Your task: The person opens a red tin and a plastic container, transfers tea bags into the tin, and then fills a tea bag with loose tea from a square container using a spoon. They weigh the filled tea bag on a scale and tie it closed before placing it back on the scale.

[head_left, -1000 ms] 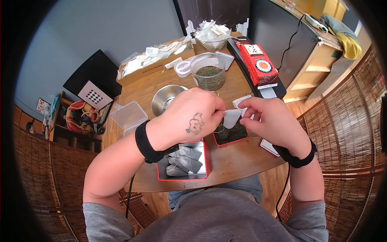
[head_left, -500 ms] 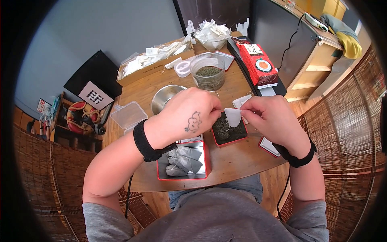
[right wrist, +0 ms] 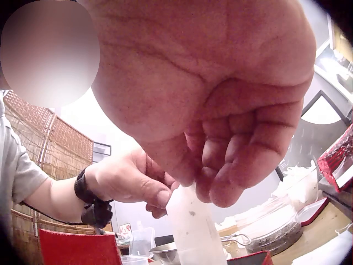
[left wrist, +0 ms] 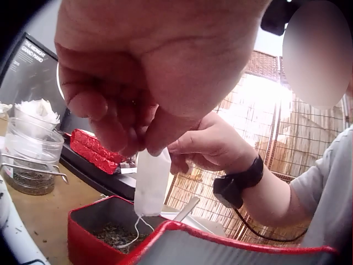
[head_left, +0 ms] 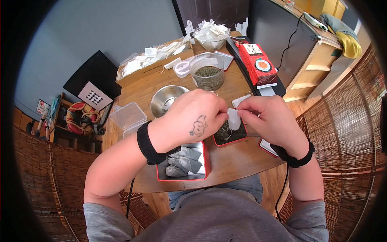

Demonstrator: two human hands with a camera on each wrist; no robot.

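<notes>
Beyond left hand (head_left: 196, 115): steel bowl (head_left: 158, 101), partly blocked, fill level unclear.

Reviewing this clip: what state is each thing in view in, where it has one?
White tea bag: held up, looks unfilled
Left hand: pinching the bag's upper end
Right hand: pinching it too
Loose-tea tin: open, partly filled
Near tin: open, holding filled tea bags
Steel bowl: uncovered
Round clear tub: uncovered, partly filled
Clear plastic box: lid open
Cardboard box: open, heaped full
Red packet: plump, seal unclear
</notes>
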